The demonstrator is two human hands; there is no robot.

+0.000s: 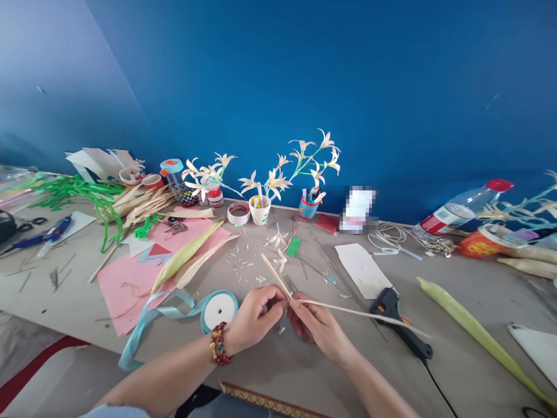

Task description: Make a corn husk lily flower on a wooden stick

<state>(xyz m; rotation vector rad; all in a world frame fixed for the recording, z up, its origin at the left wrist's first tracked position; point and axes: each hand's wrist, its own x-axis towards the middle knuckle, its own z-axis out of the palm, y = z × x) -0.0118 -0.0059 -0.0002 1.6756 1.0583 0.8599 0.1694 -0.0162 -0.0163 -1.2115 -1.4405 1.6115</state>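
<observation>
1 L hand (259, 319) + 1 R hand (319, 328) on my head-cam feed, hands close tog., both pinching 1 thin pale stick (275, 274) btwn them, pointing fwd-left. 1 long pale strip (361, 309) runs right from R fingertips; can't tell if joined. On tabletop (456, 348): 1 ribbon spool (211, 309) just beside L hand, 1 black glue gun (402, 331) right of R hand, 1 white card (363, 270) beyond R hand.

Upright white rectangle (359, 210) blurred by pixelation, slim pale stick's (275, 273) lower end hidden by bare left hand (256, 316) and bare right hand (319, 328), flat white sheet (537, 349) cut off by right edge
</observation>
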